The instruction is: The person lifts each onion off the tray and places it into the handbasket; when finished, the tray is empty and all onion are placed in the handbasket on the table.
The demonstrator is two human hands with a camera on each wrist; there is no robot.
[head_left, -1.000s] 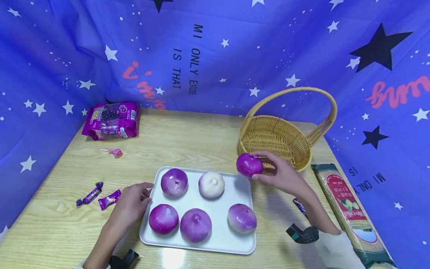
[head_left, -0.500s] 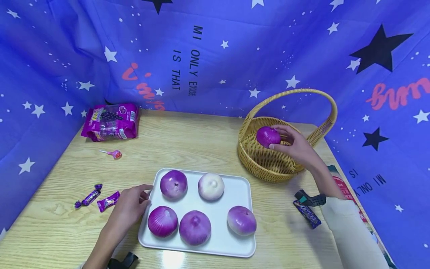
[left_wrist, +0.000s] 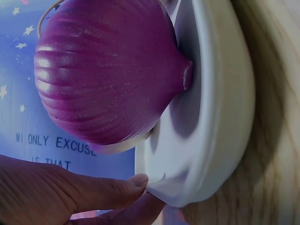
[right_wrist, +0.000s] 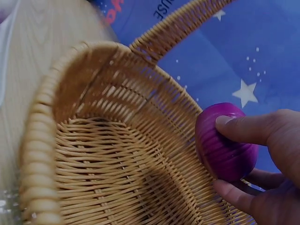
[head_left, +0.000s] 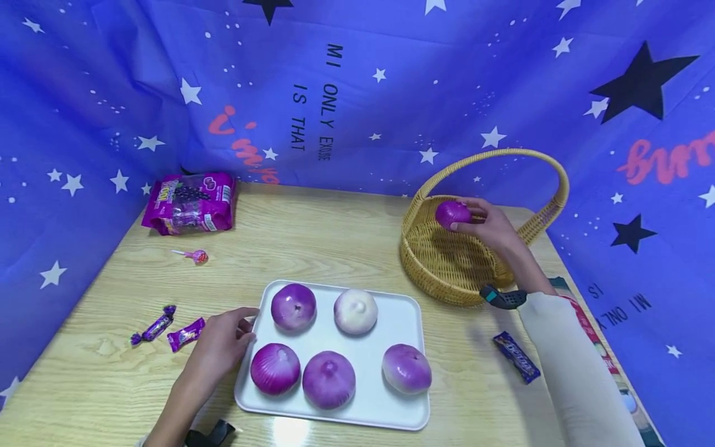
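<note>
My right hand (head_left: 491, 226) grips a purple onion (head_left: 453, 215) between thumb and fingers, over the inside of a wicker basket (head_left: 410, 251). In the right wrist view the held onion (right_wrist: 225, 140) shows above the woven floor, near the far wall. At the left rim of a white tray (head_left: 385, 403), my left hand (head_left: 223, 338) pinches the edge with thumb and fingers. Several onions lie on that tray: a pale one (head_left: 355, 311) at the back, the others purple. One ribbed onion (left_wrist: 108, 70) looms large in the left wrist view, beside the rim.
A purple candy bag (head_left: 192, 203) stands at the back left, a lollipop (head_left: 195, 256) before it. Two wrapped candies (head_left: 186, 334) lie left of the tray. A blue wrapped bar (head_left: 516, 357) rests beneath the right forearm; a long food packet (head_left: 594, 338) is partly hidden behind the sleeve.
My right hand has carried the onion from above the tray's back right corner to over the basket, moving right and away. The left hand stays at the tray's rim.
</note>
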